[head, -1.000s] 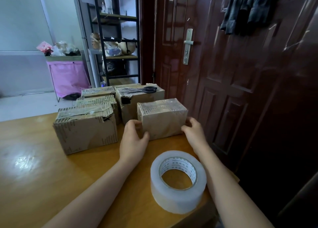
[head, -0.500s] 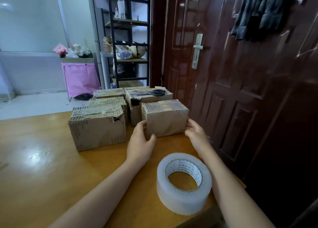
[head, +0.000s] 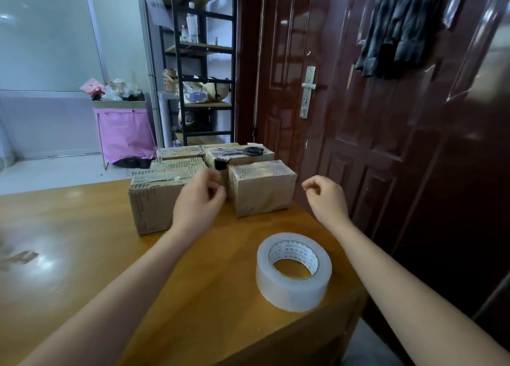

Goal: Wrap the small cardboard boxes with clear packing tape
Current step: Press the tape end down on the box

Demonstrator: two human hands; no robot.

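A small taped cardboard box (head: 262,187) stands on the wooden table (head: 69,249) near its far right corner. My left hand (head: 197,202) hovers just left of it with fingers loosely curled, holding nothing. My right hand (head: 325,197) hangs to the box's right, off it, fingers also loosely curled and empty. A large roll of clear packing tape (head: 294,271) lies flat near the table's right edge, between my forearms. Several more cardboard boxes (head: 154,200) stand behind and to the left.
Black-handled scissors (head: 248,151) lie on top of the rear box (head: 240,155). A dark red door (head: 372,117) stands close on the right. Behind the table are a black shelf rack (head: 204,62) and a pink bin (head: 124,131).
Both hands have let go of the small box and lifted away from its sides. The box stays where it stood. The camera view has shifted left.
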